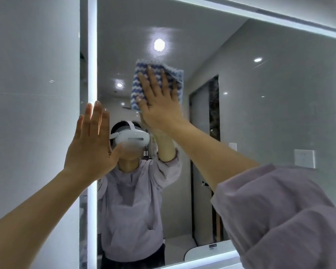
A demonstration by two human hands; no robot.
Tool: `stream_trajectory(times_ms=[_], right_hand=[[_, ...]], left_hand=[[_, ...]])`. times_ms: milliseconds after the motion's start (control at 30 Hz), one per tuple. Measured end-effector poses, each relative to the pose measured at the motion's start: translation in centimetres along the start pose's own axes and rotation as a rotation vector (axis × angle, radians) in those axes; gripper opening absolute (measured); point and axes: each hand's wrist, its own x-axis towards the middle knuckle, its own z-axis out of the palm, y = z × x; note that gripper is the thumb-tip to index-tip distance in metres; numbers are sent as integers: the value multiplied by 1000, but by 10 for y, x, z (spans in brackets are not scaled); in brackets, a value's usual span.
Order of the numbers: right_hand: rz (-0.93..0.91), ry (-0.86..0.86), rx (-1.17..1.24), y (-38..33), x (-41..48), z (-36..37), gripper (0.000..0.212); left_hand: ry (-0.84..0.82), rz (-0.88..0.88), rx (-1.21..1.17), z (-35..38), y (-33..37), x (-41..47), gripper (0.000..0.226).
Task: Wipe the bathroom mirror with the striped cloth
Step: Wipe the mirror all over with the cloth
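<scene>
So the big rectangular wall mirror (260, 117) with the glowing white light strip round its edge is what everything's on here. Flat against the glass, about 10 o'clock from its middle, there's a blue-and-white zigzag-striped cloth (140, 71), with the right hand (159, 105) spread on top, fingers straight. At 9 o'clock the left hand (91, 144) lies flat over the lit strip. Glossy pale grey wall tiles (27, 113) sit just beyond that edge.

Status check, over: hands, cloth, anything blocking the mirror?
Right hand flat, pressing striped cloth on mirror. Left hand open, raised at the mirror's lit left edge. Nothing blocking the glass.
</scene>
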Motion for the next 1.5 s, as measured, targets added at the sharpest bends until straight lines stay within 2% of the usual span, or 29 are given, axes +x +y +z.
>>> stream_trajectory(times_ms=[133, 467, 700, 833, 933, 1133, 1233, 1333, 1500], right_hand=[[-14, -8, 40, -4, 0, 1, 61], [-67, -6, -44, 25, 1, -5, 62], [98, -21, 54, 113, -17, -17, 63], [196, -17, 38, 168, -39, -20, 64], [183, -28, 48, 188, -45, -21, 63], [178, -33, 91, 190, -43, -17, 63], [158, -56, 107, 190, -45, -18, 64], [125, -75, 116, 192, -46, -21, 66], [112, -97, 135, 193, -47, -21, 67]], left_hand=[[4, 0, -9, -1, 1, 0, 91], [5, 16, -39, -6, -1, 0, 94], [-17, 29, 30, -12, 0, -1, 92], [-56, -22, 66, -12, 1, 4, 99], [-121, -50, 107, -20, 5, 10, 104], [-37, -143, 93, -39, 62, 21, 97], [-79, -163, 14, -46, 105, 27, 101], [-56, -74, 22, -48, 136, 33, 97], [-131, -154, -36, -31, 149, 43, 111]])
